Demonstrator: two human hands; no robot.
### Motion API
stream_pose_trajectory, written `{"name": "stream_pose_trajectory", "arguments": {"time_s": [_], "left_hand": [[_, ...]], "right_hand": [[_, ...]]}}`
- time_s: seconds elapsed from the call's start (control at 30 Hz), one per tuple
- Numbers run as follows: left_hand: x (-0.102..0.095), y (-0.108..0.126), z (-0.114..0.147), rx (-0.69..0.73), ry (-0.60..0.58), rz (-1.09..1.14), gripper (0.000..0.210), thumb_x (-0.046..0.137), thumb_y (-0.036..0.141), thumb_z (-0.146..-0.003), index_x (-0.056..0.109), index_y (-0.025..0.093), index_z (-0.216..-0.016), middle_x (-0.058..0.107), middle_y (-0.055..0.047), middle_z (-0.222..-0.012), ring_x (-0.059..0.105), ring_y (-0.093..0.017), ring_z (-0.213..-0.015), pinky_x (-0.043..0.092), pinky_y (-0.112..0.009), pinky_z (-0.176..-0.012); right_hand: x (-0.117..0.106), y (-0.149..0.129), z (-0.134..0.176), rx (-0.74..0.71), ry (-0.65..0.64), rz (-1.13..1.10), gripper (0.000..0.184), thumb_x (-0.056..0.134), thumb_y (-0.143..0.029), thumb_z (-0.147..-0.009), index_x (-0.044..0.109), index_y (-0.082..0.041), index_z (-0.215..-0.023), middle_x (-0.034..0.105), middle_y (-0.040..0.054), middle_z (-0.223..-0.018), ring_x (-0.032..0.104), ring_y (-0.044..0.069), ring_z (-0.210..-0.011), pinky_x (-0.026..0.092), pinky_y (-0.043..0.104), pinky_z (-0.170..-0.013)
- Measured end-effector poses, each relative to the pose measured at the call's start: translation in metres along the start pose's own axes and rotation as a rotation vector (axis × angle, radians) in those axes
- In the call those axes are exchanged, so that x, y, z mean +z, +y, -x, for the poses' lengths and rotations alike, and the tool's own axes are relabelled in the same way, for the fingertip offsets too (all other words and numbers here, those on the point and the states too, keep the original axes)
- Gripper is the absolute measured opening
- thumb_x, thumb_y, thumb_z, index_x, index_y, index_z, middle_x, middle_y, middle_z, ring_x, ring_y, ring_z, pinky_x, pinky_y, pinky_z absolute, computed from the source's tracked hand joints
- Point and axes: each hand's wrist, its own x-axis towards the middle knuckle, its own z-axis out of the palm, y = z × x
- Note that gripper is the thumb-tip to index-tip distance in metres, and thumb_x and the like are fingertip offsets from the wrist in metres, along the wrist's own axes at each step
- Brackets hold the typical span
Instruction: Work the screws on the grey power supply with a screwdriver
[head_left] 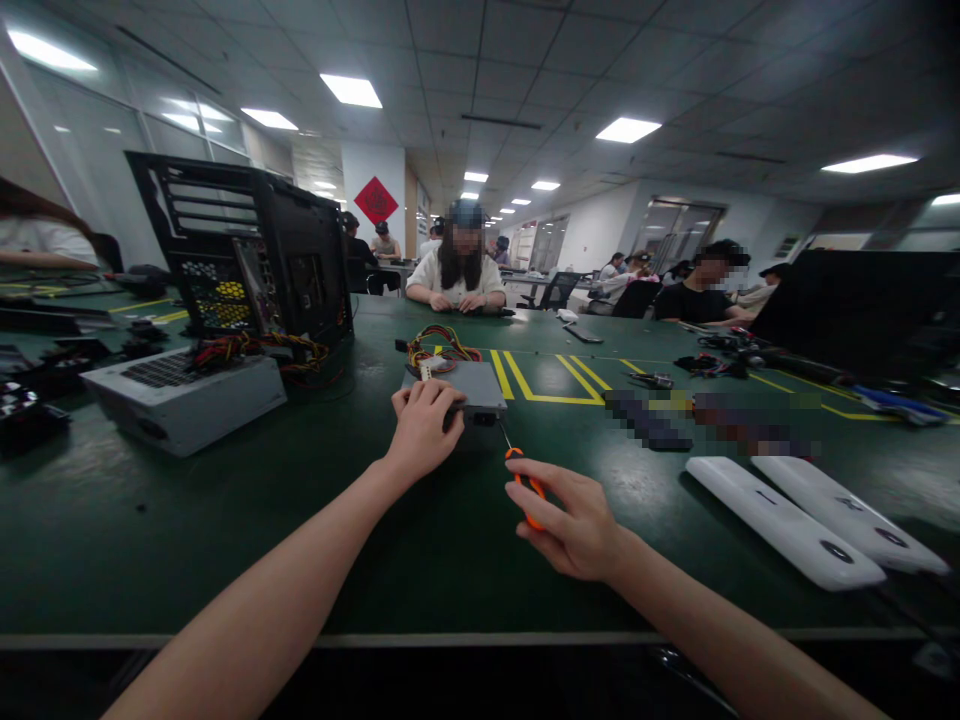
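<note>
"Screwdriver (514, 454) grip?"

"Right hand (577, 520) curls around the handle, tip beside the power supply unit (480, 382) on the table (420, 570)."

"Risk?"

"Left hand (421, 428), half-curled, holds its left end; too light a hold could let the unit skid."

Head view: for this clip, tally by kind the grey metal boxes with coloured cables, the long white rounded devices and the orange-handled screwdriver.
Grey metal boxes with coloured cables: 2
Long white rounded devices: 2
Orange-handled screwdriver: 1
Total: 5
</note>
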Motion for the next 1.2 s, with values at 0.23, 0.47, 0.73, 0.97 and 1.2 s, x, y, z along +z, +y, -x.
{"name": "stream_pose_trajectory", "arguments": {"time_s": [0.23, 0.47, 0.73, 0.97, 1.2], "left_hand": [[0.0005, 0.0000, 0.0001, 0.001, 0.007, 0.005, 0.019, 0.048, 0.021, -0.079, 0.057, 0.025, -0.095, 0.057, -0.004, -0.103, 0.046, -0.022, -0.102, 0.025, -0.040, -0.085], [0.0006, 0.0001, 0.0003, 0.005, 0.008, -0.003, 0.019, 0.048, 0.021, -0.079, 0.057, 0.025, -0.095, 0.056, -0.003, -0.103, 0.046, -0.022, -0.101, 0.025, -0.040, -0.084], [0.0020, -0.0009, 0.0006, 0.008, 0.011, -0.004, 0.018, 0.048, 0.023, -0.079, 0.057, 0.025, -0.094, 0.057, -0.003, -0.103, 0.046, -0.022, -0.100, 0.025, -0.040, -0.083], [0.0011, -0.0009, 0.0001, 0.008, 0.012, -0.001, 0.018, 0.048, 0.022, -0.079, 0.057, 0.025, -0.094, 0.056, -0.003, -0.103, 0.046, -0.022, -0.100, 0.026, -0.040, -0.083], [0.0003, 0.0003, 0.0002, -0.012, -0.007, 0.001, 0.019, 0.048, 0.022, -0.078, 0.057, 0.025, -0.095, 0.056, -0.004, -0.104, 0.046, -0.022, -0.101, 0.025, -0.040, -0.085]], "right_hand": [[0.0033, 0.0037, 0.0026, 0.081, 0.162, -0.024, 0.019, 0.044, -0.030, -0.088, 0.042, -0.015, -0.100, 0.056, 0.0136, -0.095, 0.058, 0.018, -0.076, 0.050, 0.029, -0.058], [0.0010, 0.0053, 0.0061, 0.104, 0.086, 0.073, 0.014, 0.038, -0.025, -0.089, 0.047, -0.017, -0.097, 0.050, 0.0137, -0.102, 0.056, 0.016, -0.077, 0.049, 0.025, -0.055], [0.0021, 0.0048, 0.0026, 0.012, 0.078, 0.096, 0.028, 0.047, -0.018, -0.085, 0.042, -0.015, -0.112, 0.054, 0.0141, -0.105, 0.057, 0.017, -0.086, 0.050, 0.027, -0.064], [0.0018, 0.0067, 0.0041, 0.098, 0.153, 0.130, 0.017, 0.050, -0.025, -0.084, 0.046, -0.020, -0.100, 0.056, 0.0099, -0.096, 0.057, 0.017, -0.076, 0.050, 0.028, -0.060], [0.0061, 0.0058, 0.0047, 0.191, 0.114, 0.039, 0.028, 0.051, -0.012, -0.081, 0.044, -0.019, -0.107, 0.051, 0.0140, -0.116, 0.057, 0.020, -0.099, 0.053, 0.031, -0.072]]}}
